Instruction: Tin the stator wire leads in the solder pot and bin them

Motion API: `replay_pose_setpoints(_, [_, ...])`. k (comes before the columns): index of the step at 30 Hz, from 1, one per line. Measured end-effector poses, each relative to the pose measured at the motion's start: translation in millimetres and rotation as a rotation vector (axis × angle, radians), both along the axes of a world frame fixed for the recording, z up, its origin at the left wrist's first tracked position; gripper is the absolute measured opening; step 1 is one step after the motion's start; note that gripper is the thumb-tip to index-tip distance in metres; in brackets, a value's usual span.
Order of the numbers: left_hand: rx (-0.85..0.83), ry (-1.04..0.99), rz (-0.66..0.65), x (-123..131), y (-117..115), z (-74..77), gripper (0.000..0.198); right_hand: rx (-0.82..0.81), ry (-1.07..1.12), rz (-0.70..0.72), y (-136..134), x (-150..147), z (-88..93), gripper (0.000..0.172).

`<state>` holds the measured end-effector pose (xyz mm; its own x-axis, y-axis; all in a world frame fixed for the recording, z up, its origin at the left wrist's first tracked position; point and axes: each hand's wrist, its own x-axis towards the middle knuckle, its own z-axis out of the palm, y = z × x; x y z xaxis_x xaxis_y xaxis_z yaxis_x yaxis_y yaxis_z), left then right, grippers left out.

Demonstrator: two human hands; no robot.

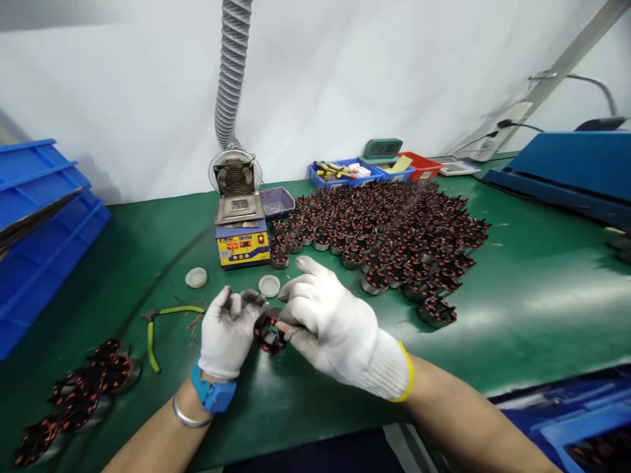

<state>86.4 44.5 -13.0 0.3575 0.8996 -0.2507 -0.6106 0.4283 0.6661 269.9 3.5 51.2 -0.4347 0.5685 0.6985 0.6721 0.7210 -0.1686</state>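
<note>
A ring-shaped motor stator [266, 343] with black insulation and copper windings is held tilted just above the green bench. My right hand [328, 315], in a white knitted glove with a yellow cuff, pinches its right rim between thumb and fingers. Close by on the left is my left hand [227, 338], gloved too, its fingers loosely bent and apart. Their tips come up to the stator's far edge; whether they touch it I cannot tell. Green-handled cutters [152, 335] lie spread on the bench left of my left hand, beside copper wire scraps [194, 323].
Many wound stators [384, 230] crowd the bench behind my right hand; several more [81, 397] lie at left. A yellow-blue solder pot [243, 247] stands under a grey hose [231, 72]. Two round lids [196, 278] lie before it. Blue bins [39, 256] flank the left side.
</note>
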Motion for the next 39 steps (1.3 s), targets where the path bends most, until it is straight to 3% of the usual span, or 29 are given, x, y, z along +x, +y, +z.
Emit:
replay_pose_setpoints(2, [-0.019, -0.037, -0.146, 1.2, 2.0, -3.0, 0.041, -0.042, -0.009, 0.005, -1.4, -1.7, 1.6, 0.016])
replay_pose_setpoints(5, [0.010, -0.076, -0.524, 9.2, -7.2, -9.8, 0.045, -0.097, -0.022, 0.002, -4.2, -1.2, -1.7, 0.016])
replay_pose_setpoints(6, [0.045, -0.066, -0.564, 11.5, -11.9, -10.8, 0.044, -0.109, -0.005, 0.010, -5.1, 1.3, -3.6, 0.014])
replay_pose_setpoints(9, [0.152, 0.031, -0.468, 14.4, -22.8, -6.9, 0.045, -0.182, 0.196, 0.051, -6.5, 15.5, -7.9, 0.013])
replay_pose_setpoints(13, [0.215, 0.185, -0.246, 16.2, -26.6, 1.8, 0.067, -0.213, 0.494, 0.050, -2.9, 33.4, -18.6, 0.012])
replay_pose_setpoints(14, [0.222, 0.215, -0.169, 18.2, -27.2, 2.0, 0.073, -0.214, 0.455, 0.029, -1.4, 33.8, -25.3, 0.005])
replay_pose_setpoints(16, [0.232, 0.258, -0.047, 24.1, -29.4, -0.6, 0.087, -0.217, 0.300, -0.027, 0.9, 28.0, -44.0, 0.031])
replay_pose_setpoints(18, [0.249, 0.283, -0.008, 30.4, -32.3, -6.0, 0.102, -0.186, 0.204, -0.089, 1.0, 17.0, -65.1, 0.052])
replay_pose_setpoints(21, [0.353, 0.370, -0.042, 34.0, -35.4, -13.5, 0.109, -0.108, 0.221, -0.132, -2.6, 4.9, -86.0, 0.053])
replay_pose_setpoints(24, [0.608, 0.567, 0.058, 26.5, -33.9, -11.7, 0.110, -0.150, 0.196, -0.109, -5.3, 6.7, -88.0, 0.054])
replay_pose_setpoints(26, [0.799, 0.722, 0.127, 17.7, -29.3, -5.2, 0.104, -0.160, 0.149, -0.080, -5.1, 12.1, -84.0, 0.058])
replay_pose_setpoints(30, [1.099, 1.011, 0.040, 5.5, -15.5, 7.3, 0.066, -0.067, 0.054, -0.031, -0.8, 20.5, -77.9, 0.069])
replay_pose_setpoints(34, [0.976, 1.139, 0.081, 1.6, -7.3, 12.8, 0.013, -0.041, 0.005, -0.040, 4.0, 26.0, -75.8, 0.075])
replay_pose_setpoints(35, [0.930, 1.134, 0.042, -0.2, -6.6, 14.7, 0.011, -0.041, -0.001, -0.052, 4.8, 27.7, -74.9, 0.076])
replay_pose_setpoints(38, [0.779, 0.935, -0.316, -8.0, -5.3, 21.4, 0.024, -0.023, -0.014, -0.099, 6.1, 33.7, -70.6, 0.076])
replay_pose_setpoints(39, [0.712, 0.846, -0.375, -10.2, -4.6, 22.8, 0.026, -0.018, -0.018, -0.107, 6.0, 35.4, -69.0, 0.076])
